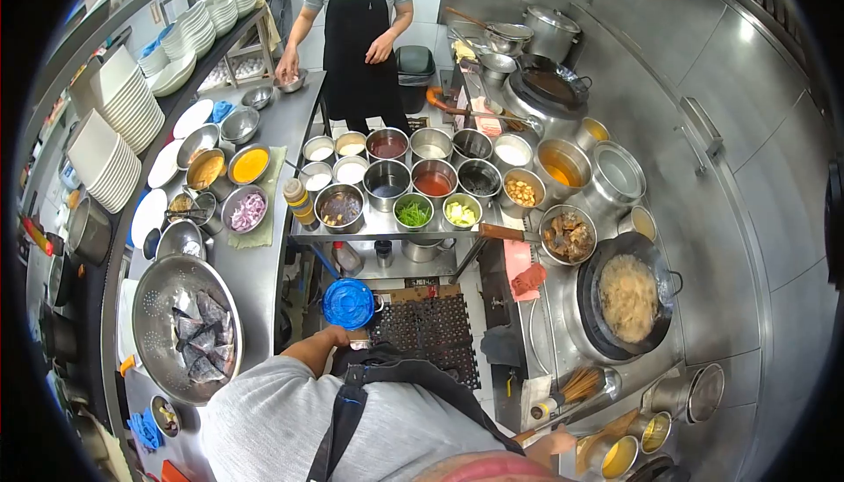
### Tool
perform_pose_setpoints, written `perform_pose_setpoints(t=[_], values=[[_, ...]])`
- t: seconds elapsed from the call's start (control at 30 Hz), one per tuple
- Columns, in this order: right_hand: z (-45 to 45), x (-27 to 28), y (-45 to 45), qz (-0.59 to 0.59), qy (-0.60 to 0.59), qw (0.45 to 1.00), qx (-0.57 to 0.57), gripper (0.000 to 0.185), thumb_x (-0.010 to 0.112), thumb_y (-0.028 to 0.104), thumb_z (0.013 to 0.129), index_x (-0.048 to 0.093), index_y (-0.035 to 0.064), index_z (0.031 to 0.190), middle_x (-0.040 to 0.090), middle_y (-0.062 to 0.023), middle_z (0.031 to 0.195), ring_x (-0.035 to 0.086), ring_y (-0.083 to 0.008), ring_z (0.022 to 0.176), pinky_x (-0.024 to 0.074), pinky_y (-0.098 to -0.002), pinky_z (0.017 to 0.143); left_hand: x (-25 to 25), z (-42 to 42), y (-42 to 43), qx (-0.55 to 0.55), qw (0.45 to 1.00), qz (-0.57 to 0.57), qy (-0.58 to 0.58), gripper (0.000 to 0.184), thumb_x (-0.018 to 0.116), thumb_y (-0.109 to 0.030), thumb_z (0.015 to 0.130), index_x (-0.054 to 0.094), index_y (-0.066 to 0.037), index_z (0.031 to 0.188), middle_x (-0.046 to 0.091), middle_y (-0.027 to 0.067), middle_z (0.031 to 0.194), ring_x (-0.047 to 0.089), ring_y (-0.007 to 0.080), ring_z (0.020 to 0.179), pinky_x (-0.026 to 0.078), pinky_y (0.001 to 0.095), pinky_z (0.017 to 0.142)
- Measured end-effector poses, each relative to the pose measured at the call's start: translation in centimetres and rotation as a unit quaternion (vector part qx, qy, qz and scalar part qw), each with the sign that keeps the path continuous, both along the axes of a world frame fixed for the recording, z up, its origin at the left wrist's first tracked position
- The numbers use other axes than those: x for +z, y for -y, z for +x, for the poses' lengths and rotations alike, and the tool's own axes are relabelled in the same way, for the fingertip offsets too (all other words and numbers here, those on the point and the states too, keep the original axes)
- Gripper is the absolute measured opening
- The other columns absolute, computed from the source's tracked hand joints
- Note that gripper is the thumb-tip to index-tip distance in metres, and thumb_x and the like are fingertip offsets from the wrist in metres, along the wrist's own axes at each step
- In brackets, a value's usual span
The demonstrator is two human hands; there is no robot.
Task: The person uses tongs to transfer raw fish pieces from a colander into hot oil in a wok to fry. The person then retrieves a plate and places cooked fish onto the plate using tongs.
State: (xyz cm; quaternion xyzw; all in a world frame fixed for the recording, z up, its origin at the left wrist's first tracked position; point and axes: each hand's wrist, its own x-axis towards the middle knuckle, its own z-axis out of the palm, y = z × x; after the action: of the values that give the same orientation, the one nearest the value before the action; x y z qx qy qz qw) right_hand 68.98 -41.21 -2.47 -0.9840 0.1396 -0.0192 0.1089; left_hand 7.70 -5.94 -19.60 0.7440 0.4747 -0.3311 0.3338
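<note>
My left hand (334, 336) reaches down by a round blue-topped container (349, 303); its fingers are partly hidden, and any grip is unclear. My right hand (554, 441) is low at the stove side, beside the wooden end (525, 436) of a long-handled utensil; its finger pose is too small to read. Close to that hand are a wooden board-like piece (611, 429) and a pot of yellow liquid (620, 456). Above it, a bamboo brush (580, 386) lies on the counter. Farther up, a wok (587, 302) holds pale, foaming contents.
To my left, a large colander (145, 341) of dark-skinned fish pieces stands on the steel counter. Several sauce pots fill the middle table (396, 227). A bowl of browned pieces (567, 234) sits near the wok. Ahead stands a person in a black apron (356, 51), reaching toward a bowl.
</note>
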Motion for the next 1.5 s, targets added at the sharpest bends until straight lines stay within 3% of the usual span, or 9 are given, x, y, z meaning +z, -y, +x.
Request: perform_pose_setpoints(t=[0.03,0.3,0.4,0.53,0.73,0.87,0.93,1.17,1.5], values=[[-0.6,-1.2,0.0,-0.139,0.051,0.987,0.066,0.042,0.071,0.037,0.080,0.066,-0.0011,0.097,0.070,-0.0203,0.100,0.069,-0.0334,0.088,0.0569,-0.0413,0.076,0.0,-0.2,-0.5,0.002,1.000,0.005,0.005,0.041,0.051,-0.038,0.080,0.073,-0.008,0.098,0.068,0.0191,0.109,0.066,0.0353,0.099,0.051,0.0447,0.086],[-5.4,-3.4,2.4,-0.070,0.080,0.984,0.145,0.033,0.062,0.029,0.084,0.066,0.0013,0.102,0.068,-0.0186,0.105,0.067,-0.0328,0.093,0.0539,-0.0419,0.083,0.5,-0.1,-6.3,0.027,0.997,0.055,0.047,0.041,0.052,-0.037,0.079,0.074,-0.008,0.098,0.067,0.0195,0.111,0.065,0.0345,0.101,0.051,0.0434,0.088],[-7.7,-2.2,1.4,0.093,0.143,0.970,0.172,0.019,0.059,0.006,0.080,0.065,-0.0046,0.094,0.065,-0.0259,0.093,0.062,-0.0428,0.085,0.0491,-0.0470,0.080,-0.3,0.1,-7.2,0.038,0.996,0.067,0.051,0.041,0.052,-0.037,0.078,0.074,-0.007,0.098,0.067,0.0197,0.112,0.065,0.0342,0.102,0.051,0.0429,0.088],[-12.3,1.9,-2.1,0.076,0.201,0.955,0.202,0.024,0.057,0.004,0.080,0.065,-0.0061,0.100,0.064,-0.0262,0.089,0.060,-0.0450,0.082,0.0489,-0.0475,0.077,-2.5,-0.3,-4.8,-0.011,0.998,0.055,0.042,0.041,0.052,-0.037,0.078,0.074,-0.008,0.097,0.067,0.0198,0.112,0.065,0.0337,0.102,0.051,0.0423,0.088],[-19.3,2.0,-12.7,0.237,-0.016,0.778,0.582,0.029,0.062,0.009,0.081,0.066,0.0004,0.108,0.066,-0.0199,0.085,0.064,-0.0372,0.077,0.0509,-0.0431,0.070,-1.2,-1.8,-1.7,0.019,0.998,0.030,0.060,0.040,0.052,-0.039,0.079,0.075,-0.011,0.097,0.067,0.0192,0.113,0.065,0.0339,0.103,0.051,0.0418,0.089],[-22.1,3.2,-20.7,0.208,-0.136,0.673,0.697,0.032,0.064,0.014,0.079,0.068,0.0037,0.109,0.068,-0.0164,0.079,0.067,-0.0328,0.073,0.0529,-0.0397,0.069,-1.8,-3.4,-1.0,0.095,0.991,0.027,0.087,0.043,0.051,-0.041,0.080,0.075,-0.010,0.098,0.066,0.0194,0.114,0.064,0.0344,0.106,0.050,0.0419,0.090],[-21.6,2.9,-24.2,0.056,-0.177,0.637,0.748,0.032,0.066,0.016,0.076,0.070,0.0045,0.106,0.069,-0.0191,0.084,0.068,-0.0342,0.080,0.0537,-0.0408,0.074,0.7,-4.2,-0.1,0.138,0.984,0.036,0.103,0.044,0.051,-0.043,0.080,0.074,-0.010,0.098,0.066,0.0194,0.114,0.063,0.0346,0.107,0.050,0.0420,0.090],[-17.5,2.5,-28.1,0.102,-0.134,0.727,0.666,0.030,0.066,0.018,0.076,0.071,0.0063,0.103,0.069,-0.0188,0.087,0.068,-0.0355,0.084,0.0539,-0.0417,0.077,-0.8,-9.8,6.1,0.239,0.970,0.016,0.046,0.037,0.059,-0.039,0.079,0.074,-0.011,0.097,0.067,0.0189,0.110,0.063,0.0354,0.105,0.050,0.0436,0.089],[-16.2,-0.2,-16.8,0.006,-0.209,0.757,0.619,0.029,0.064,0.023,0.076,0.070,0.0048,0.098,0.068,-0.0198,0.087,0.065,-0.0383,0.087,0.0511,-0.0482,0.082,-1.4,-6.4,4.4,0.009,0.996,-0.060,0.057,0.028,0.057,-0.031,0.086,0.073,-0.010,0.095,0.070,0.0149,0.096,0.066,0.0311,0.094,0.051,0.0427,0.082]])
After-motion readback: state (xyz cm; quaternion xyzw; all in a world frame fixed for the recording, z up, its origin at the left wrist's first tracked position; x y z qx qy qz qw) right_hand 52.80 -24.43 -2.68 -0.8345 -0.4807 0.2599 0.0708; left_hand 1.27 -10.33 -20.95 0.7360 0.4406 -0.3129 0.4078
